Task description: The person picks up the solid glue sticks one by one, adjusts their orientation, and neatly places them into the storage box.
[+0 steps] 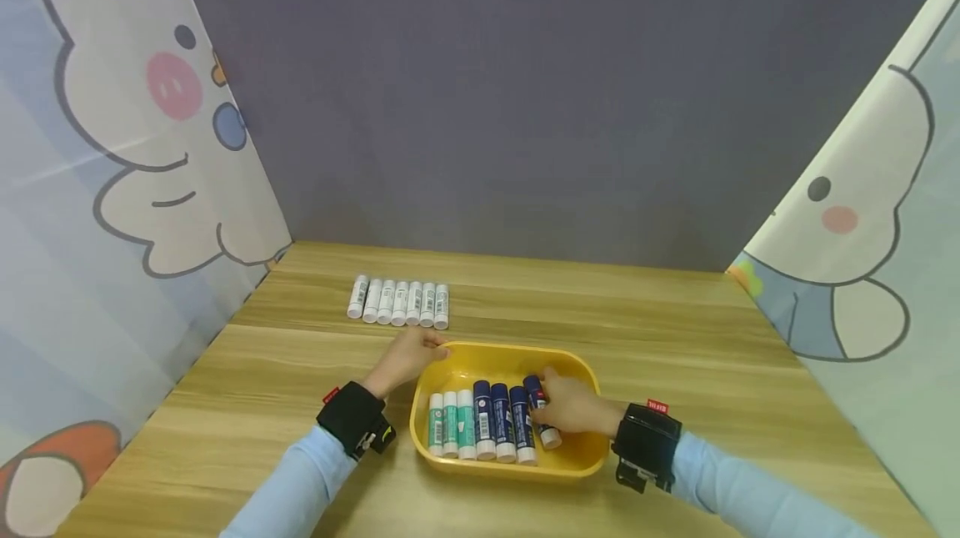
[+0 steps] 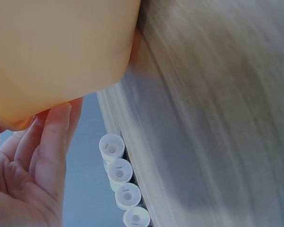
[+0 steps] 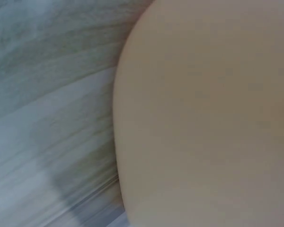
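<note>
A yellow plastic tray [image 1: 517,474] sits on the table in the head view. Inside it stand three green-and-white glue sticks [image 1: 450,424] beside three larger dark-blue ones [image 1: 502,421], lying in a row side by side. My right hand [image 1: 572,403] reaches into the tray and pinches another dark-blue glue stick [image 1: 536,392], which lies slightly tilted at the right of the row. At the tray's far left corner, my left hand [image 1: 407,359] grips the rim. The left wrist view has that hand's fingers [image 2: 52,146] against the rim's underside. Only the tray's outer wall [image 3: 203,113] shows in the right wrist view.
Several white glue sticks [image 1: 401,303] lie in a row on the wooden table [image 1: 675,329], behind the tray and to its left. A dark grey panel [image 1: 510,104] stands at the table's back edge. Cartoon-printed cloths [image 1: 90,188] flank both sides.
</note>
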A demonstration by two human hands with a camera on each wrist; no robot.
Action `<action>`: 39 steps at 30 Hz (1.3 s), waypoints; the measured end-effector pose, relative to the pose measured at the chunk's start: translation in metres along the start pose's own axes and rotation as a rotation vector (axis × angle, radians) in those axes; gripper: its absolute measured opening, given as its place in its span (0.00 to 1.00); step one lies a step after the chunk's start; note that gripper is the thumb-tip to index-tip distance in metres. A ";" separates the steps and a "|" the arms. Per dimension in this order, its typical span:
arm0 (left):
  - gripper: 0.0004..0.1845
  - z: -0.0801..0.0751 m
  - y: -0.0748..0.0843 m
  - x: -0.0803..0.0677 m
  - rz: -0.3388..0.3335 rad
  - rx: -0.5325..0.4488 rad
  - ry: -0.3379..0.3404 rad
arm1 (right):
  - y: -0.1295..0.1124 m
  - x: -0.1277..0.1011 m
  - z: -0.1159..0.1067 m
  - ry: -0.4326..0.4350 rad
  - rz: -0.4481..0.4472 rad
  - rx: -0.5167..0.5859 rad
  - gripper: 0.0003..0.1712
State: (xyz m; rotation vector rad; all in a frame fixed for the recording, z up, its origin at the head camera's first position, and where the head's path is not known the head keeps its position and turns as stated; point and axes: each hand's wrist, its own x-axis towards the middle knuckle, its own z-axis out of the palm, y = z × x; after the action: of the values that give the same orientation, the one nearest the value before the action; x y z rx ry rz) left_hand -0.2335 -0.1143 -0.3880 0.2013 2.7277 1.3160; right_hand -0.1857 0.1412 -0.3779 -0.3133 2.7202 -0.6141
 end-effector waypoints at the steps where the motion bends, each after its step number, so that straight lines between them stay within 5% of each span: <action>1: 0.08 0.001 0.000 0.000 0.002 0.003 0.004 | 0.000 0.000 0.000 0.001 0.002 -0.001 0.33; 16: 0.07 0.001 -0.003 0.002 0.045 0.002 0.016 | -0.001 -0.005 -0.004 0.028 -0.055 -0.009 0.34; 23: 0.08 0.002 -0.004 0.004 0.039 0.005 0.011 | 0.001 -0.002 -0.018 0.374 -0.205 -0.058 0.16; 27: 0.08 0.001 -0.004 0.003 0.026 0.006 0.008 | 0.013 0.002 -0.030 0.494 -0.251 -0.045 0.18; 39: 0.11 -0.001 -0.009 0.003 0.070 -0.042 -0.038 | 0.042 0.014 -0.033 0.381 -0.240 0.001 0.22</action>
State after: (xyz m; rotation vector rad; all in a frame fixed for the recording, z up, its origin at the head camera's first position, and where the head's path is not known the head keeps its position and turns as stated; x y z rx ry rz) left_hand -0.2371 -0.1202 -0.3940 0.3179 2.6821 1.3713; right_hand -0.2162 0.1868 -0.3723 -0.5822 3.0701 -0.8120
